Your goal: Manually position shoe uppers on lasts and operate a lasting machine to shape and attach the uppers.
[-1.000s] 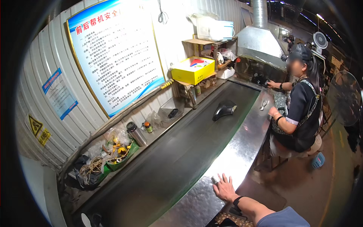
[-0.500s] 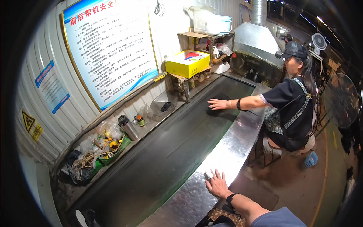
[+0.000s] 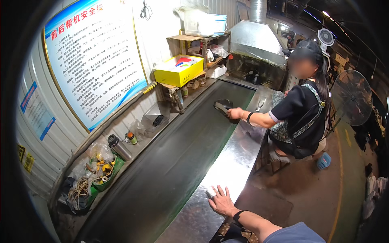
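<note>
My right hand [image 3: 222, 202] rests palm down on the shiny metal ledge [image 3: 229, 162] beside the conveyor belt. Its fingers are spread and it holds nothing; a grey wrap or cover shows at the end of one digit. My left hand is out of view. The long dark belt [image 3: 162, 162] runs from the lower left up to the far end. Farther along it, a seated co-worker's hand [image 3: 235, 113] grips a dark, curved, shoe-like piece [image 3: 222, 106] over the belt.
Along the wall stand a steel flask [image 3: 119, 148], a small orange-capped jar [image 3: 131, 138] and a green container of tangled cords [image 3: 109, 178]. A yellow box [image 3: 178, 72] sits on a shelf. A metal hood [image 3: 257, 38] covers the belt's far end. A fan [image 3: 351, 97] stands behind the co-worker.
The view has shifted, so most things sit farther left. The co-worker's hand, formerly stretched flat over the belt, now holds the dark piece and is drawn back. My right hand stays on the ledge.
</note>
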Motion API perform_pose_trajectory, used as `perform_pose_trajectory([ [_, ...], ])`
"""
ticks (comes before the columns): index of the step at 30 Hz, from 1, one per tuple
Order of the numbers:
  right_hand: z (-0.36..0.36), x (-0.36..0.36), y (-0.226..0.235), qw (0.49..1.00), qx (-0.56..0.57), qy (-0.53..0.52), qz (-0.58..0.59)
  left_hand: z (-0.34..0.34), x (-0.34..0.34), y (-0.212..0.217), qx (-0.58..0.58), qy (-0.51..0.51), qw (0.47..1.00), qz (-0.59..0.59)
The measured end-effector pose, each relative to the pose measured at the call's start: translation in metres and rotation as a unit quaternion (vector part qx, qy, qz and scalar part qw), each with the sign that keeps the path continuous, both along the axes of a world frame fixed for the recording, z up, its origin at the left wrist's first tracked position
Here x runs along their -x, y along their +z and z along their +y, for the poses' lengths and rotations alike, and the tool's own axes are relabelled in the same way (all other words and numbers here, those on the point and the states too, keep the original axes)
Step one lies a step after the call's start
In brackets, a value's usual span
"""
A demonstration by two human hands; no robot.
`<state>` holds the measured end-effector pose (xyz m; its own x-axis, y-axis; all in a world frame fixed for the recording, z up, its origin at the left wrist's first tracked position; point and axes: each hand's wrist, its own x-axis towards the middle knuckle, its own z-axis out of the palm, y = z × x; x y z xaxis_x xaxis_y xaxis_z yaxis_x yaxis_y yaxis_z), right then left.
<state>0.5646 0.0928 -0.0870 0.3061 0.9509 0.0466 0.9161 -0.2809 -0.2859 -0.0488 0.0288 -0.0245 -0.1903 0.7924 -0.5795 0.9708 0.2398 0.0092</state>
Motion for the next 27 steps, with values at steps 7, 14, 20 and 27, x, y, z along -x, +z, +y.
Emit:
perform_pose_trajectory([
  [7,0.003,-0.004,0.005,0.999,0.032,0.006,-0.026,0.007,-0.011,0.009,0.016,0.005,1.0,0.016],
  [14,0.004,-0.004,0.001,0.999,0.025,0.009,-0.03,0.007,-0.009,0.008,0.012,0.009,1.0,-0.001],
  [20,-0.002,-0.002,-0.01,1.0,-0.024,0.004,0.011,0.006,-0.007,0.001,0.003,0.008,1.0,-0.013],
  [27,0.0,-0.003,0.001,1.0,0.016,0.012,0.011,-0.001,-0.002,-0.002,-0.01,0.011,0.999,-0.031],
])
